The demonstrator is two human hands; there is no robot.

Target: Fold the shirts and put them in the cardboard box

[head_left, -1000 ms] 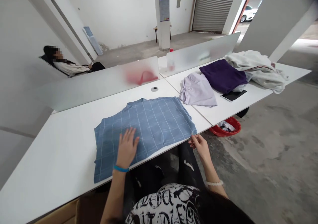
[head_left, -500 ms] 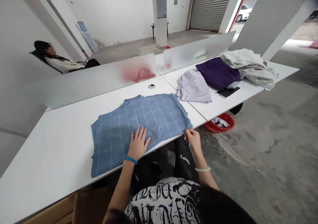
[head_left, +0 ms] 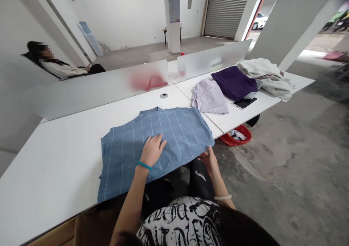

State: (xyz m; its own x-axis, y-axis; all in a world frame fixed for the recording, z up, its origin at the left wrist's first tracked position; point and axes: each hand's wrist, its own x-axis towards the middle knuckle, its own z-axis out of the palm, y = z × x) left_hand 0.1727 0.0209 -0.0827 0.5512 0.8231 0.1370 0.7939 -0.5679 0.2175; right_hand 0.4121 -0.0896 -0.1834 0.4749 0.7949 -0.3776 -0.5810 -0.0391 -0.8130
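Blue checked garment (head_left: pixel 169 126) spread flat at the front of the white table (head_left: pixel 65 140), near edge just past the tabletop; left hand (head_left: pixel 153 149) near its middle, fingers extended, nothing gripped; right hand (head_left: pixel 207 160) at its near right corner, thumb by the hem, fingers partly hidden, so impossible to tell whether clamped on the cloth. Beyond its far right corner, lilac striped cloth (head_left: pixel 209 97), purple cloth (head_left: pixel 234 83), phone (head_left: pixel 244 103) and pale heap (head_left: pixel 263 72); below its right end, red bin (head_left: pixel 234 142).
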